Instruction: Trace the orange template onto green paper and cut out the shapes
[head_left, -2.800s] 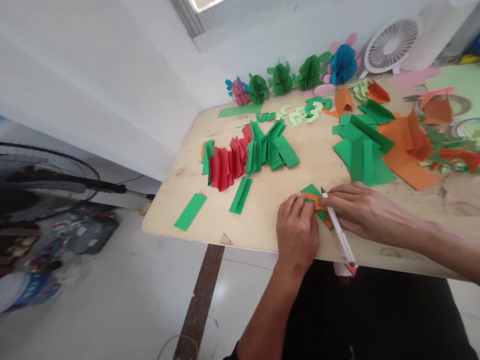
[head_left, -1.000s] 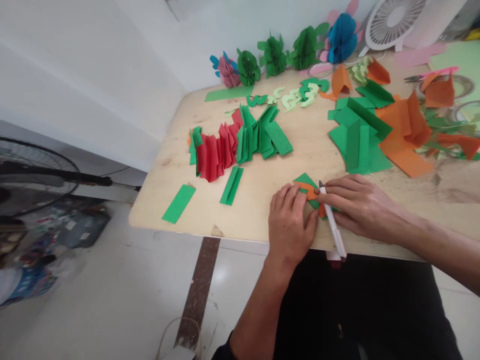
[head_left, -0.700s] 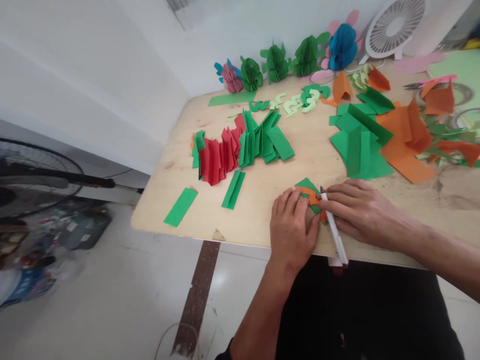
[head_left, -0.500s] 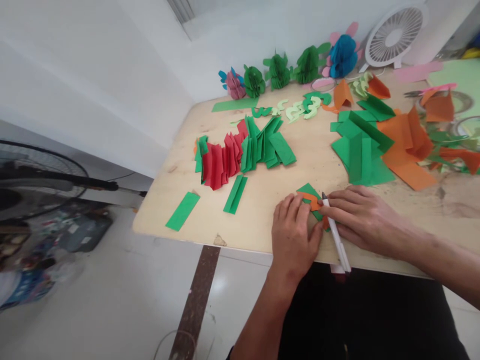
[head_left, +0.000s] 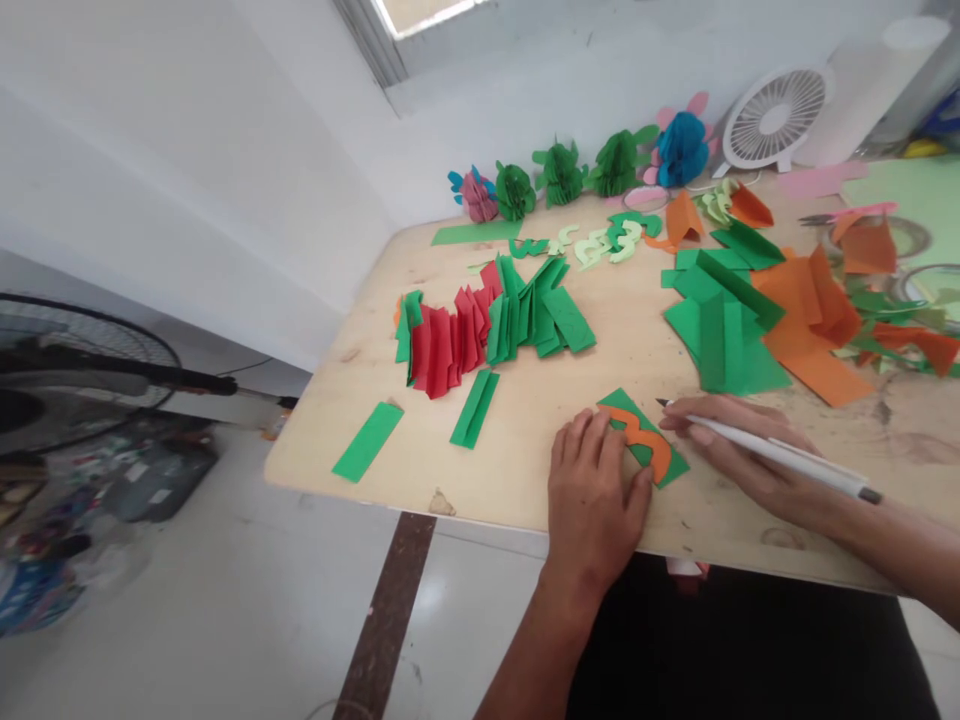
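Observation:
My left hand [head_left: 596, 490] lies on the near edge of the table, fingers extended. Its fingertips and thumb press on an orange wavy paper cutout [head_left: 637, 432], which rests on a green paper rectangle [head_left: 679, 465]. Between the fingers of my right hand [head_left: 739, 440] is a white pen [head_left: 780, 455], held in a writing grip. The dark pen tip points left, just right of the green paper and apart from the orange cutout.
Folded red papers [head_left: 439, 345] and folded green papers [head_left: 525, 310] stand in a row at left. Green sheets [head_left: 720, 330] and orange sheets [head_left: 806, 300] pile up at right. Paper figures [head_left: 559, 175] and a small white fan [head_left: 778, 120] line the wall.
My right hand has drawn back to the right from the papers. The pen has turned, its tip now facing left. More of the orange cutout shows; my left hand stays on it.

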